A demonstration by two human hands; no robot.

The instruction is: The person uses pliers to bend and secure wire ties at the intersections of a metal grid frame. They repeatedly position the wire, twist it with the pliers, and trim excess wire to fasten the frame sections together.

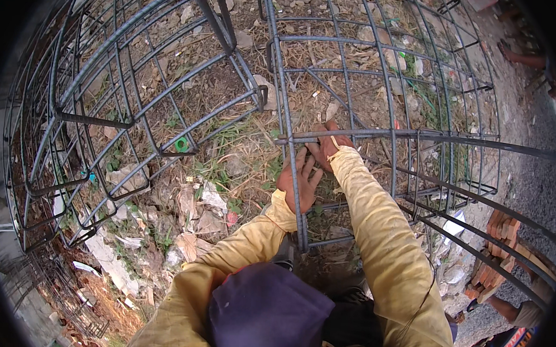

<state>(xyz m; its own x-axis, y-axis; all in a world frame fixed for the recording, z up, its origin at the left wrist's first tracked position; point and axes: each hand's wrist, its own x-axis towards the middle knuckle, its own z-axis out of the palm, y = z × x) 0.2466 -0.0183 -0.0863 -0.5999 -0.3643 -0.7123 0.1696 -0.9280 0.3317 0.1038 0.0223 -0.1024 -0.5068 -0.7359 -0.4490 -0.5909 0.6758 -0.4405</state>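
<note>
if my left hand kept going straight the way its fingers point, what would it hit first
Probably the horizontal steel bar of the cage, just past the left hand fingertips, beside the right hand. Depth is hard to judge here.

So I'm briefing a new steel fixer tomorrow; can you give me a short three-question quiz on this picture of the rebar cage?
1. True or false: both hands are at the same crossing of bars on the rebar cage.
2. Which hand lies against the upright bar? A) left hand B) right hand
3. What colour are the person's sleeves?

Key
1. True: the left hand and the right hand meet where the upright bar crosses the horizontal bar.
2. A.
3. Yellow; see the right sleeve.
</note>
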